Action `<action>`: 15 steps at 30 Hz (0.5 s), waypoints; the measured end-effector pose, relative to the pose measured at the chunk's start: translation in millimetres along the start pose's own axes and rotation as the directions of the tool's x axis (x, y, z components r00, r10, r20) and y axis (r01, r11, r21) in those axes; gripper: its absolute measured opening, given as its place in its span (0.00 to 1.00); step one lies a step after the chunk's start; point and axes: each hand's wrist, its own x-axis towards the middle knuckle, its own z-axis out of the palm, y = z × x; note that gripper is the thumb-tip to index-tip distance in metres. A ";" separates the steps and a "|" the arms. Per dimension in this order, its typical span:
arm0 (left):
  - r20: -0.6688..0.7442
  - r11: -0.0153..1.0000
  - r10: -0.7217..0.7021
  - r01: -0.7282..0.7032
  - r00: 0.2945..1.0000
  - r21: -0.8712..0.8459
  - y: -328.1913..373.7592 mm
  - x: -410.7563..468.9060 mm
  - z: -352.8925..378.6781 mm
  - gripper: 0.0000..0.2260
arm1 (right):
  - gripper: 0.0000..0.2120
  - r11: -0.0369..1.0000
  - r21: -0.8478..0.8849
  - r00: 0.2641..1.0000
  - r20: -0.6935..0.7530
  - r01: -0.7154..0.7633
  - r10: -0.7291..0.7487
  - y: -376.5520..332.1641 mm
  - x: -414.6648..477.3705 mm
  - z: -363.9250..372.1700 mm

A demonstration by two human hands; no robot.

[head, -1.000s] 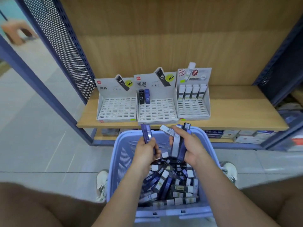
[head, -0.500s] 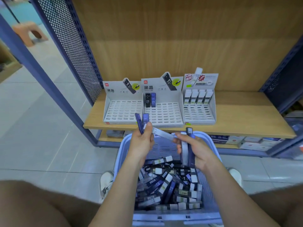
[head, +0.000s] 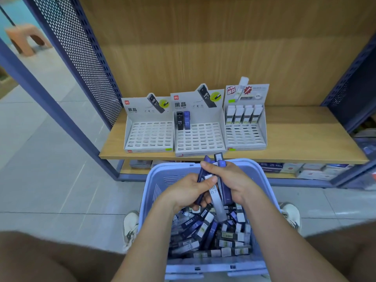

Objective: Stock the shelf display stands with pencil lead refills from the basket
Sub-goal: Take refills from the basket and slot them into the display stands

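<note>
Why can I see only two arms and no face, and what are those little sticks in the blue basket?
The camera sits on the person's head and looks down, so you see only their own arms. The left hand and right hand together grip a small bunch of pencil lead refills, slim blue and clear cases, above the basket, which holds many more. On the wooden shelf stand three white display stands with little slots. The middle stand holds two refills; the right stand holds a row of white ones.
</note>
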 end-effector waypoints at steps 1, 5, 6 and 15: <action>0.006 1.000 -0.011 0.011 1.000 -0.001 -1.2 0.1 -0.2 0.16 | 0.13 1.000 0.000 1.000 0.005 -0.008 0.008 1.6 0.8 0.0; -0.021 0.993 -0.027 0.025 0.999 -0.117 -4.4 1.6 2.3 0.14 | 0.10 0.997 0.071 0.998 -0.043 0.041 -0.038 6.0 6.8 2.6; -0.037 0.990 -0.032 0.027 0.999 -0.140 -4.9 2.6 3.4 0.12 | 0.08 0.993 0.099 0.995 -0.081 0.064 -0.056 6.3 8.8 3.6; -0.140 0.961 -0.048 0.008 0.989 -0.276 -8.8 3.3 -6.9 0.12 | 0.05 0.815 0.562 0.927 -0.365 0.144 0.089 6.9 30.5 -18.7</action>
